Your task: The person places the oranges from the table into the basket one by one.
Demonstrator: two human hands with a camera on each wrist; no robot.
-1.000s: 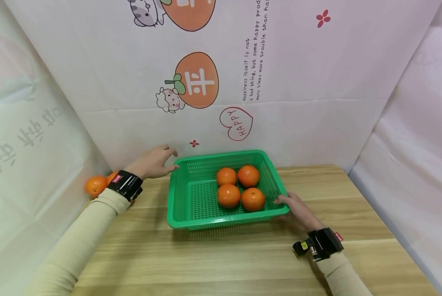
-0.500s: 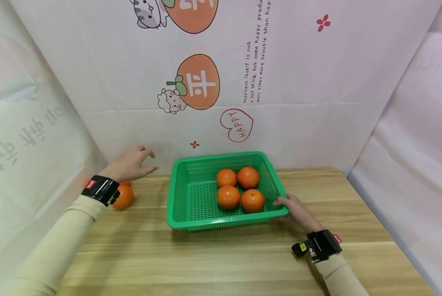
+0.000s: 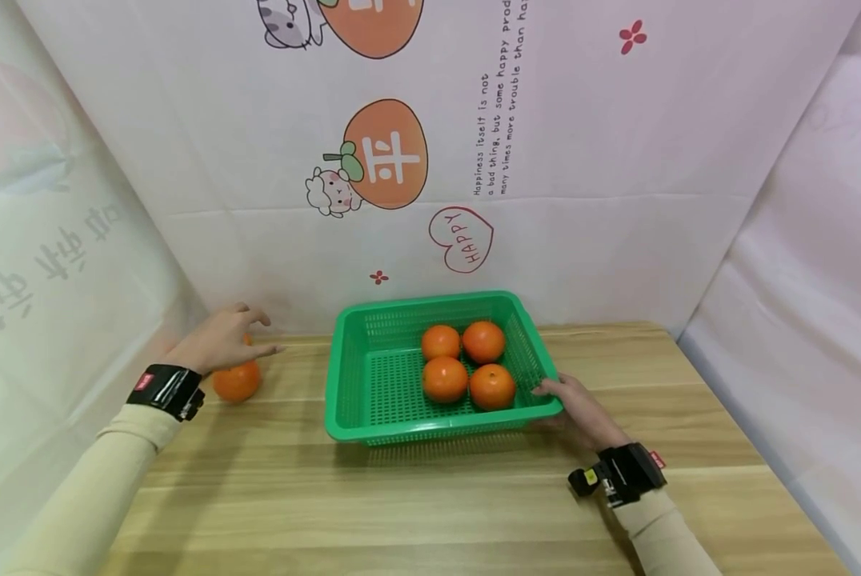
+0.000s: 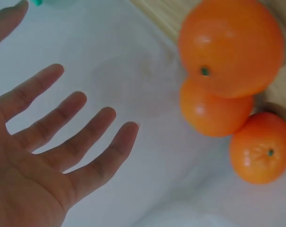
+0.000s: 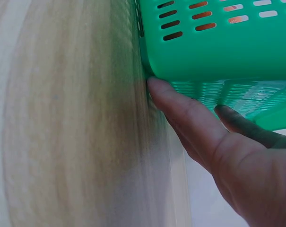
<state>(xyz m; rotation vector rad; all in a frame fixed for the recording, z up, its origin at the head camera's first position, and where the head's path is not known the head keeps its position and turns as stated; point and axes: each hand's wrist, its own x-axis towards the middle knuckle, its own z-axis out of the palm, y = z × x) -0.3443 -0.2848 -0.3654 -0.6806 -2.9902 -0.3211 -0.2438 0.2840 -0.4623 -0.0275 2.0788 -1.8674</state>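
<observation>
My left hand [image 3: 218,340] hovers over the oranges at the table's left back, its fingers spread and holding nothing. One orange [image 3: 237,382] shows below that hand, and the hand hides most of the others in the head view. Three oranges, among them a large near one [image 4: 232,47] and a lower one [image 4: 261,147], appear beside the spread fingers in the left wrist view. A green plastic basket [image 3: 347,376] holds several oranges [image 3: 445,379] in its right half. On its right front corner my right hand [image 3: 582,408] grips the rim, thumb inside and fingers outside underneath.
The wooden table [image 3: 430,512] runs up to a printed white cloth [image 3: 582,160] at the back. More white cloth hangs at the left [image 3: 34,336] and right sides. Each wrist carries a black camera band [image 3: 164,392].
My left hand has moved left, away from the basket's left edge, to over the loose oranges. The right hand and the basket have stayed in place.
</observation>
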